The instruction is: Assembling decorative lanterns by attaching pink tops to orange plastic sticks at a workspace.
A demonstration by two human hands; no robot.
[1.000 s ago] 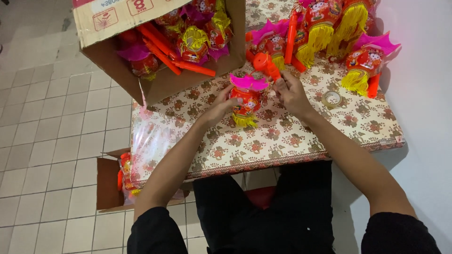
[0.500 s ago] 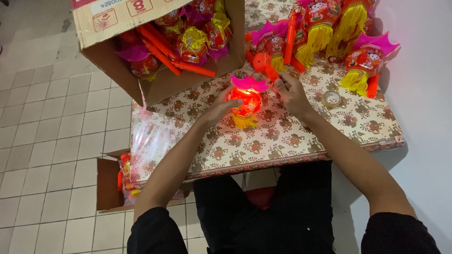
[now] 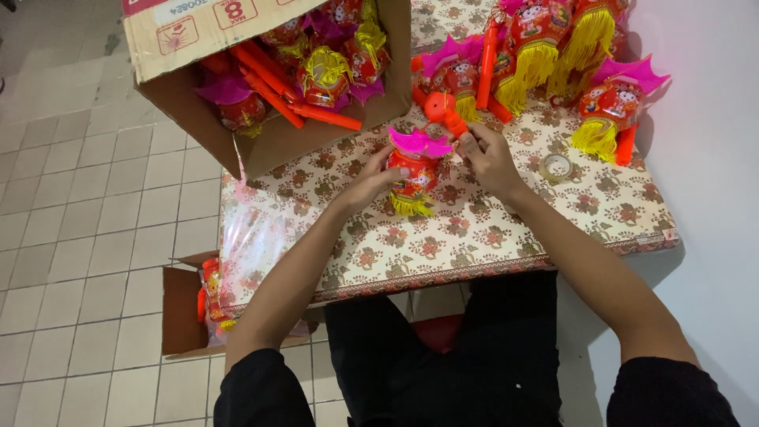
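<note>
The toy lantern [image 3: 413, 172] has a glossy red body, seemingly plastic or foil, topped with a matt magenta paper-like frill and ending in a yellow thread fringe. Its orange handle [image 3: 447, 116] is smooth, shiny plastic. The bench [image 3: 474, 229] is covered by a smooth, faintly sheened sheet printed with flowers, probably vinyl or oilcloth. The big box [image 3: 261, 103] is matt brown corrugated cardboard. A roll of tape [image 3: 556, 167] looks clear and glossy. Thin crinkled clear plastic wrap [image 3: 257, 237] hangs shiny over the bench's edge. The floor [image 3: 79, 237] is pale matt tile.
</note>
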